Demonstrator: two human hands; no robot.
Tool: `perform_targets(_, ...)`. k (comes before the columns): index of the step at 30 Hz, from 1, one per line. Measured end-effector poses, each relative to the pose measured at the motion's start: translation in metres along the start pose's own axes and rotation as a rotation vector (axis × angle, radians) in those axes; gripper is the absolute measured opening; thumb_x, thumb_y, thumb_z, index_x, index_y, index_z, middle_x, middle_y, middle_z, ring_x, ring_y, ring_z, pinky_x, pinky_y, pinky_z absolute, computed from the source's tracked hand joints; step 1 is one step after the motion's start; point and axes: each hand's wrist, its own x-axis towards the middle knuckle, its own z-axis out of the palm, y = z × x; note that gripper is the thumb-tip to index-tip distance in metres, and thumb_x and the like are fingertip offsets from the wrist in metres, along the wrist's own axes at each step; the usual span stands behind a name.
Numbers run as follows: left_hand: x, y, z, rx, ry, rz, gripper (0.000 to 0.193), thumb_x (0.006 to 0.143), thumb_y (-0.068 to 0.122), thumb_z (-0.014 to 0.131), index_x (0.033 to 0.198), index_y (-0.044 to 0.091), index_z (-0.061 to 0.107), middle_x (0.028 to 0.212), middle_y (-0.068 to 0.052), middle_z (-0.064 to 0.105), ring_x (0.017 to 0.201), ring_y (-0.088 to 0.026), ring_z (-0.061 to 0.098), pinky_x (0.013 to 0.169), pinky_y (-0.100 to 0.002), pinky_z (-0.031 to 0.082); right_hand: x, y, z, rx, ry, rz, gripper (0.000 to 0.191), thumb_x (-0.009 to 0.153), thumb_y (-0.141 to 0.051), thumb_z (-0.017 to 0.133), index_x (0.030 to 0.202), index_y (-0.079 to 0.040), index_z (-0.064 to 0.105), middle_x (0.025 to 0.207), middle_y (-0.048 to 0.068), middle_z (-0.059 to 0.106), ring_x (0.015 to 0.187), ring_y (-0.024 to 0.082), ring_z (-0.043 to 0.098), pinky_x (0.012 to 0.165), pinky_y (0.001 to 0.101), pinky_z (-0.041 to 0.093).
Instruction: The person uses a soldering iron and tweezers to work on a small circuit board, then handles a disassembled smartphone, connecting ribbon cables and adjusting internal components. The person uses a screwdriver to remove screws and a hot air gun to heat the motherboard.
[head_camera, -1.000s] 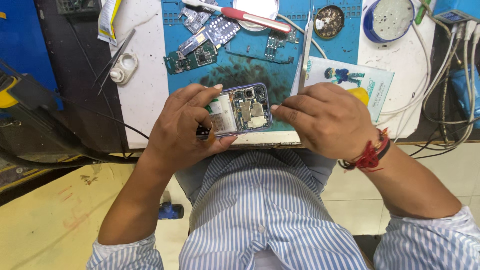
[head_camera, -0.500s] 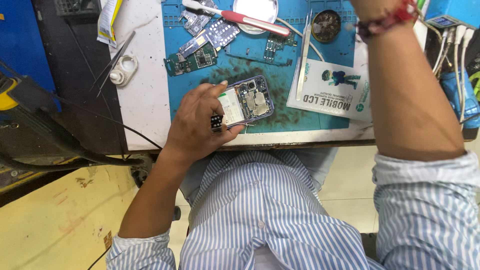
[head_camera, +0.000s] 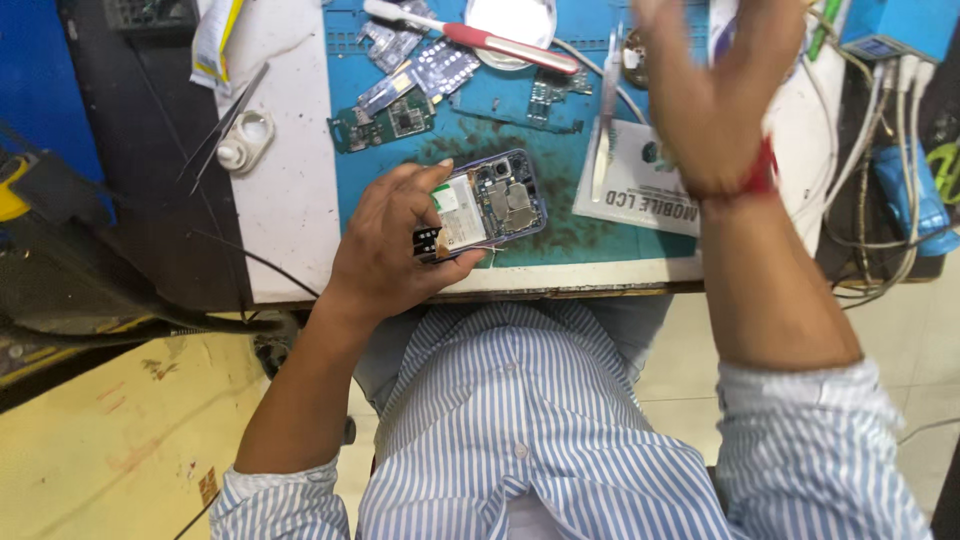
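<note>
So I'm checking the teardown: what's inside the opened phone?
Inside the opened phone, held by the left hand, circuit boards, metal shields and a camera module show. The hand covers its near end.

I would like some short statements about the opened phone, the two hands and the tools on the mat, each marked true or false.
1. The left hand holds the opened phone over the blue mat. True.
2. The right hand also grips the phone. False: it is raised above the far side of the table, apart from the phone, and looks empty.
3. The phone's back is off and its inner parts show. True.
4. The red-handled brush lies in the person's lap. False: it lies at the top of the mat.
5. The metal tweezers lie right of the phone, partly on a printed card. True.
</note>
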Motion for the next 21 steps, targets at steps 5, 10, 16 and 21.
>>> perform_targets(5,0.001,-0.007,-0.006,-0.034,-0.019,0.011,0.068,0.075,0.029,0.098,0.110,0.008,0.044,0.142,-0.015,0.060,0.131,-0.041,0.057,0.110,-0.049,0.050,-0.063,-0.012,0.001,0.156,-0.667,-0.038,0.046,0.075,-0.018,0.093,0.107,-0.004,0.063,0.095,0.003,0.065,0.080,0.011,0.063,0.069,0.0247,0.051)
perform_targets(10,0.005,-0.008,-0.004,-0.076,-0.031,0.024,0.069,0.075,0.033,0.098,0.107,0.009,0.042,0.144,-0.014,0.060,0.132,-0.041,0.056,0.111,-0.047,0.050,-0.070,-0.002,0.003,0.120,-0.715,0.056,0.044,0.073,-0.028,0.095,0.099,-0.008,0.065,0.089,0.000,0.069,0.072,0.009,0.065,0.059,0.0227,0.049)
perform_targets(16,0.007,-0.012,-0.007,-0.085,-0.036,0.042,0.069,0.076,0.033,0.098,0.105,0.010,0.041,0.144,-0.014,0.060,0.132,-0.040,0.056,0.110,-0.046,0.051,-0.065,0.002,0.007,0.171,-0.757,0.044,0.039,0.074,-0.027,0.094,0.091,-0.008,0.065,0.081,-0.002,0.068,0.066,0.006,0.063,0.055,0.0220,0.047)
perform_targets(21,0.009,-0.015,-0.009,-0.104,-0.058,0.083,0.069,0.076,0.034,0.098,0.105,0.010,0.040,0.143,-0.015,0.060,0.131,-0.039,0.058,0.109,-0.047,0.052,-0.061,0.015,0.013,0.274,-0.921,0.209,0.035,0.075,-0.020,0.093,0.084,-0.006,0.063,0.072,-0.002,0.064,0.059,0.004,0.054,0.049,0.0223,0.041)
